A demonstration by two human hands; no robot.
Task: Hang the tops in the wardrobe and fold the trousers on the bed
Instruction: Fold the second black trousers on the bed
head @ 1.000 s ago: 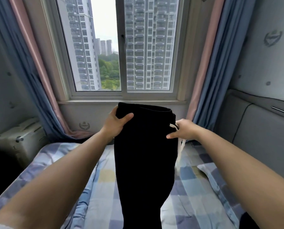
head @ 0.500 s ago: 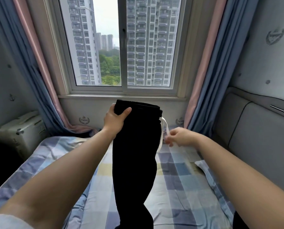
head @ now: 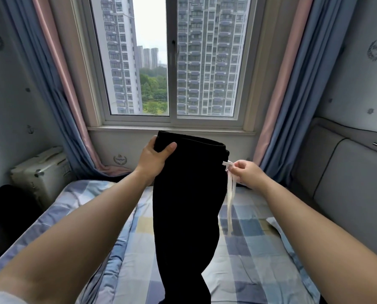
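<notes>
Since a moment ago, the right hand [head: 247, 173] now pinches the drawstring [head: 230, 195]; left hand [head: 153, 159] grips the trousers [head: 187, 205] waistband. Tuck the string in, then lower onto the bed [head: 253, 249].

Sliding window [head: 172, 62] straight ahead, daylight and tall apartment blocks beyond. Blue and pink curtains [head: 58, 84] hanging on both sides. Pale walls [head: 358, 73] printed with small anchors and crests. Grey padded headboard [head: 347, 183] at right. Light hard-shell suitcase [head: 42, 172] at left, near the curtain.
</notes>
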